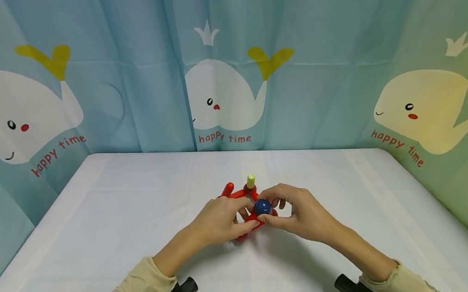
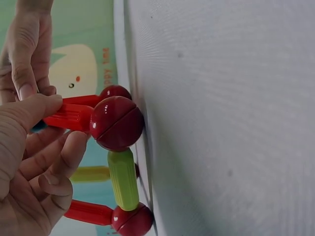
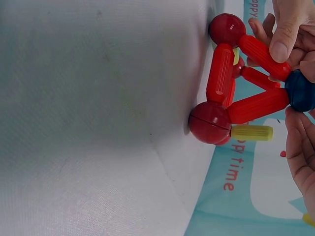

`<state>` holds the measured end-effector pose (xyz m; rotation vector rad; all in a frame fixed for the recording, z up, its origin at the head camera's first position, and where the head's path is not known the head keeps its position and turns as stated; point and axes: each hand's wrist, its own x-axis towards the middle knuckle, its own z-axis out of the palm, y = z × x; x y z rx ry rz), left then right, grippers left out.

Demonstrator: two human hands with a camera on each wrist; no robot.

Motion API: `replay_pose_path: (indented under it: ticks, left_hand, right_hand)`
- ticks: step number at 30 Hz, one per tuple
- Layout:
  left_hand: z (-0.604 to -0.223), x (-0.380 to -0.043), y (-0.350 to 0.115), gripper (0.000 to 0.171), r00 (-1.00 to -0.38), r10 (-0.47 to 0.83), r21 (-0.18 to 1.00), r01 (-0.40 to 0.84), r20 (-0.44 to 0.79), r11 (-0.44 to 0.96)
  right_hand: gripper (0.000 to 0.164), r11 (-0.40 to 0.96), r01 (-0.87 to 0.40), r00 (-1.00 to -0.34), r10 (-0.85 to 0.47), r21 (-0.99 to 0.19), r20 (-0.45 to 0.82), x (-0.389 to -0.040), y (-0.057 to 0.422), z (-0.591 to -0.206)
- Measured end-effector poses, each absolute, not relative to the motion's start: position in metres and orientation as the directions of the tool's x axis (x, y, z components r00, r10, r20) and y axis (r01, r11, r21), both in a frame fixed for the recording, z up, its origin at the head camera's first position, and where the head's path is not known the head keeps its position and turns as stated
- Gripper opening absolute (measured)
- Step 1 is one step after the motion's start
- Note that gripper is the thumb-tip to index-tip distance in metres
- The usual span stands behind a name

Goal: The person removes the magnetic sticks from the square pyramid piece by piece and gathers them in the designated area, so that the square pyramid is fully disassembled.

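Note:
A magnetic-stick frame of red rods (image 3: 261, 105) and dark red balls (image 2: 117, 123) stands on the table, with a few yellow-green rods (image 2: 123, 181) among them. At its top sits a dark blue ball (image 1: 262, 207), with two red rods running up to it. My right hand (image 1: 306, 209) pinches this ball between thumb and fingers. My left hand (image 1: 219, 219) holds one of the red rods just beside the ball, thumb along the rod in the left wrist view. One yellow-green rod (image 1: 251, 180) points up from a ball at the frame's far side.
The white table (image 1: 110, 212) spreads out around the frame. Behind it hangs a blue-green curtain (image 1: 149, 79) printed with whales. Dark wrist devices (image 1: 182, 290) show under the beige sleeves (image 1: 133, 289).

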<state>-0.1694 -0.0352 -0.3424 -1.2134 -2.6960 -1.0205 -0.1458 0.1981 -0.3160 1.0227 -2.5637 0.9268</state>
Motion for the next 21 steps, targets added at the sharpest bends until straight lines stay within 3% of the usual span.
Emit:
replay_pose_path:
  ticks: [11,21]
  left_hand:
    - [-0.340,-0.170,-0.036,0.013,-0.690,0.678,0.552,0.678,0.252,0.485]
    - [-0.336,-0.170,-0.042,0.012,-0.711,0.658,0.549,0.663,0.250,0.508]
  right_hand:
    - [0.032,0.586,-0.677,-0.734,-0.502,-0.445,0.457,-0.143,0.202,-0.316]
    - [0.029,0.658,-0.558,-0.824,-0.369,-0.506,0.429,-0.145,0.215,-0.313]
